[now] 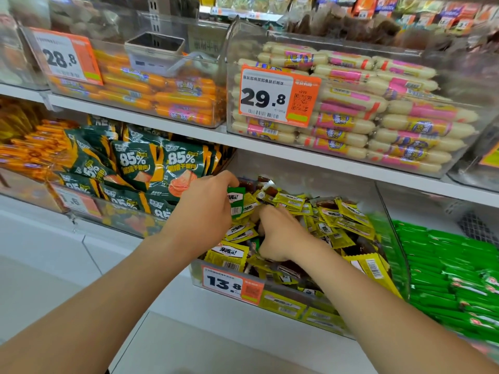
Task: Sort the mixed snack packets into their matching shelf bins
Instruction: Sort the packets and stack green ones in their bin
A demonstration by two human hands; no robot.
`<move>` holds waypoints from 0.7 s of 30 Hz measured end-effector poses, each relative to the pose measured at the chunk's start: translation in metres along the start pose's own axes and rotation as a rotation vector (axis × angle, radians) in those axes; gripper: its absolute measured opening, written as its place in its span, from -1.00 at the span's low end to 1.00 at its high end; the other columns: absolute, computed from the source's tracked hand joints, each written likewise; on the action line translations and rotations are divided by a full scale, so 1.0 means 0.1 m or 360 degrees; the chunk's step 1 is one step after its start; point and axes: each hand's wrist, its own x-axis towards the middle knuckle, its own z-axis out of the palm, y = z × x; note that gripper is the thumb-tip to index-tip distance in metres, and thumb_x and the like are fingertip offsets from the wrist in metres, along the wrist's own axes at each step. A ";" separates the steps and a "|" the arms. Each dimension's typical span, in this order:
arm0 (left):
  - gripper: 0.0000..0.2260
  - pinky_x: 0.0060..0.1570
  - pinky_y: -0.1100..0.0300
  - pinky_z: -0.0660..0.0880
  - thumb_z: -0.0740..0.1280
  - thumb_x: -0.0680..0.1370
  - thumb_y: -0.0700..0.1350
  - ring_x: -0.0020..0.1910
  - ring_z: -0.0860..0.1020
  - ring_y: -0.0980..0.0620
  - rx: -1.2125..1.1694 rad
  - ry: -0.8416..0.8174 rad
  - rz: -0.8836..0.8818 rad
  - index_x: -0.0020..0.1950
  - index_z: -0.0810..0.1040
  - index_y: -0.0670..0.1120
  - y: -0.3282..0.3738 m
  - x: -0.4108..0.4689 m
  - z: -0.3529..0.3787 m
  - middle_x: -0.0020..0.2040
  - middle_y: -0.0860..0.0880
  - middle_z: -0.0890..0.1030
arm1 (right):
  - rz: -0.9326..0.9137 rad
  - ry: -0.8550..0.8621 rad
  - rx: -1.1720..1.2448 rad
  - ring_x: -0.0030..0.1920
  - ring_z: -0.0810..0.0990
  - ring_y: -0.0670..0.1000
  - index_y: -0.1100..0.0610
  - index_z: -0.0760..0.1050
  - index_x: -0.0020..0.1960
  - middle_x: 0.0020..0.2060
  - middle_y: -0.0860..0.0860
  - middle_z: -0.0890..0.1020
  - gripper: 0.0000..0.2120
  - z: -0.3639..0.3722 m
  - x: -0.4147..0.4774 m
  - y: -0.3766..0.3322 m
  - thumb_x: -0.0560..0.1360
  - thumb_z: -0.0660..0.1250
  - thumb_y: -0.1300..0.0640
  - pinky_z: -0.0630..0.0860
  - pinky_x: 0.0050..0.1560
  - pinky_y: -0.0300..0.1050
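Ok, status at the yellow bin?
Left hand pinching green packet. Right hand down in yellow packets, grip unclear. Green packs next bin right.

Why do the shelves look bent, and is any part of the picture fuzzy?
Head view: the wide lens bows the shelf edge; lighting is bright and even; the top bins are blurred behind hazy plastic; the left hand and its green packet look sharp.

You see one green packet [235,195] with a white barcode panel amid yellow packets [351,211] bearing black-and-white labels. Your price tag [221,283] is white and orange with black digits. The neighbouring sticks [437,265] are bright green.
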 end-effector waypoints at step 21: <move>-0.72 -0.10 0.04 0.53 0.28 0.62 -0.25 -0.15 0.54 0.00 0.0036 0.0152 0.0020 0.31 0.56 -0.05 -0.02 0.04 -0.05 -0.03 -0.07 0.68 | 0.0113 -0.0168 0.1213 0.12 0.59 0.01 0.01 0.14 0.51 0.17 0.01 0.60 -0.20 0.14 0.16 -0.33 0.44 0.53 -0.03 0.63 0.10 0.03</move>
